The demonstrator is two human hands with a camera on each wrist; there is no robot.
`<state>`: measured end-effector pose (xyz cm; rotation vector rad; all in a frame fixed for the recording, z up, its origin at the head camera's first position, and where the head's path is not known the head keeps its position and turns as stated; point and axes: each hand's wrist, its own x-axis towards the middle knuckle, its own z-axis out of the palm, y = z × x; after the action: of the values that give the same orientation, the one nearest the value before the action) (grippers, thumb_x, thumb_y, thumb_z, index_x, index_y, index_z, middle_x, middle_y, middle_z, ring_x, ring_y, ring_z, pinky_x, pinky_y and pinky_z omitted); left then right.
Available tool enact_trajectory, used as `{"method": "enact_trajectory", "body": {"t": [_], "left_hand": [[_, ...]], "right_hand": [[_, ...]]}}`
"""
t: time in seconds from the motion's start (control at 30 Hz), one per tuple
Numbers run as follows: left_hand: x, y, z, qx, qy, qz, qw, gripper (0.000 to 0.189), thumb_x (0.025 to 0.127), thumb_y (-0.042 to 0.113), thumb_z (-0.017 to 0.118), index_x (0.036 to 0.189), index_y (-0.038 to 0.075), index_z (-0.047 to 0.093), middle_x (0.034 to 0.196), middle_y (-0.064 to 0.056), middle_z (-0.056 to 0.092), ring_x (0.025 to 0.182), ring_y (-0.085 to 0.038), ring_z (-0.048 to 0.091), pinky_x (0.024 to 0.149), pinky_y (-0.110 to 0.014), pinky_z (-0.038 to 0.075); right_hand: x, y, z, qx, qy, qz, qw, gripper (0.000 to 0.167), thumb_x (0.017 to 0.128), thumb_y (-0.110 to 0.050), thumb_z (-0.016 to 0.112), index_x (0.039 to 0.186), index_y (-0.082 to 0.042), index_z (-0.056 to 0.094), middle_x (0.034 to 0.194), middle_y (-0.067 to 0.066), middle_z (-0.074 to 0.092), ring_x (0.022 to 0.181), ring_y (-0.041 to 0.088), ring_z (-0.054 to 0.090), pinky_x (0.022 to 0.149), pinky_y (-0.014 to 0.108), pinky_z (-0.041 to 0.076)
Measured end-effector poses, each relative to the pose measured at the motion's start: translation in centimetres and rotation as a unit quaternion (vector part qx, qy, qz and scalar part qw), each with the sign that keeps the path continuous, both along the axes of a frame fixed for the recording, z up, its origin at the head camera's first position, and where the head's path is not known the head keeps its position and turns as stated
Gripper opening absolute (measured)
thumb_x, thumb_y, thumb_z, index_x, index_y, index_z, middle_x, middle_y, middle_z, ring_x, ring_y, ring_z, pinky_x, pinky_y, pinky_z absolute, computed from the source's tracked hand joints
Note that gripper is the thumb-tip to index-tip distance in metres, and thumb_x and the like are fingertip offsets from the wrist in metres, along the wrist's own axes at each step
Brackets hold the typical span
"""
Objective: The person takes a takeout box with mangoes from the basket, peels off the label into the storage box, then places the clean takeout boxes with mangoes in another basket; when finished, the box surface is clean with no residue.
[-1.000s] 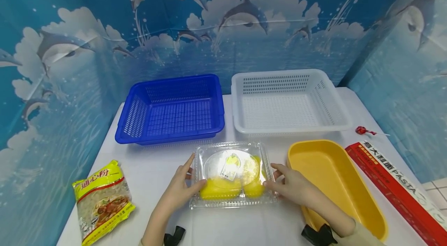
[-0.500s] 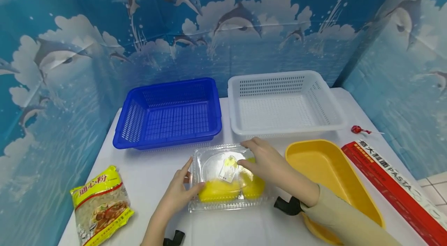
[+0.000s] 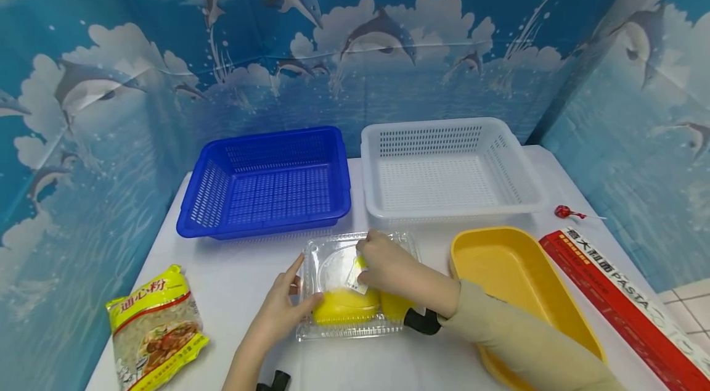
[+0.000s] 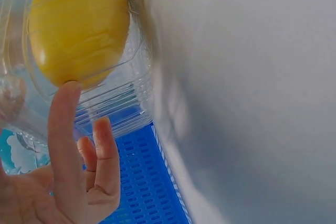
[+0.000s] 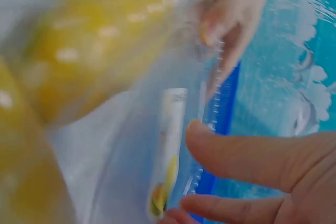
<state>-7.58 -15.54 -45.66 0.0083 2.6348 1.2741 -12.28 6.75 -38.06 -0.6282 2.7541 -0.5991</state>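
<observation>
A clear plastic clamshell box [image 3: 327, 255] lies on the white table, its lid down over smooth yellow oval fruits [image 3: 348, 306]; their exact kind is unclear. A small printed label [image 3: 356, 277] sits on the lid. At the box's left side is my left hand [image 3: 280, 308], thumb touching the front left part, the other fingers loosely extended along the edge. My right hand [image 3: 388, 264] reaches across the lid above the label, thumb and fingers apart with nothing visible between them. In the right wrist view the thumb [image 5: 231, 156] is close to the lid's edge; contact there is blurred.
Behind the box stand a blue basket [image 3: 263, 230] and a white basket [image 3: 455, 212]. A yellow tray [image 3: 516, 280] is to the right, beside a red pasta box [image 3: 621, 304] and a lollipop [image 3: 563, 211]. A pasta bag [image 3: 158, 329] lies at left.
My right hand has left the box's right side and moved left over the lid to the label. The left hand has stayed at the left side. The view has shifted slightly.
</observation>
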Motion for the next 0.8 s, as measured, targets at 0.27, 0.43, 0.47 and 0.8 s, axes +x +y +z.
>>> {"method": "enact_trajectory", "body": {"t": [0.27,0.43,0.47,0.8], "left_hand": [[0.0,-0.1,-0.1,-0.002,0.005,-0.001,1.0,0.087,0.084,0.037,0.076,0.155,0.015,0.031,0.112,-0.014,0.057,0.106,-0.028,0.058,0.086,-0.051,0.054],[0.0,-0.1,-0.1,-0.001,0.002,-0.001,1.0,0.086,0.084,0.036,0.077,0.155,0.016,0.032,0.112,-0.013,0.056,0.106,-0.028,0.058,0.086,-0.05,0.054],[0.0,-0.1,-0.1,-0.001,0.002,-0.001,1.0,0.086,0.084,0.036,0.077,0.155,0.016,0.032,0.111,-0.013,0.056,0.105,-0.028,0.058,0.087,-0.05,0.054],[0.0,-0.1,-0.1,0.001,0.001,-0.003,1.0,0.086,0.084,0.036,0.077,0.155,0.015,0.032,0.112,-0.013,0.057,0.107,-0.029,0.058,0.088,-0.052,0.054]], "right_hand": [[-0.3,-0.6,-0.9,0.012,0.016,-0.009,0.9998,0.038,0.073,-0.008,0.085,0.104,0.001,0.064,0.098,0.018,0.057,0.089,0.029,0.052,0.077,0.04,0.053],[-0.5,-0.5,-1.2,-0.004,-0.007,-0.027,0.9996,0.036,0.071,-0.008,0.085,0.099,-0.001,0.063,0.094,0.012,0.054,0.083,0.025,0.052,0.075,0.037,0.051],[-0.4,-0.4,-1.3,-0.011,-0.008,-0.03,0.9994,0.034,0.072,-0.007,0.084,0.098,-0.001,0.063,0.093,0.011,0.053,0.081,0.024,0.052,0.074,0.036,0.051],[0.6,1.5,-0.8,-0.115,0.093,-0.022,0.9887,0.009,0.087,0.001,0.068,0.09,-0.006,0.071,0.086,0.003,0.061,0.073,0.013,0.055,0.065,0.023,0.051]]}}
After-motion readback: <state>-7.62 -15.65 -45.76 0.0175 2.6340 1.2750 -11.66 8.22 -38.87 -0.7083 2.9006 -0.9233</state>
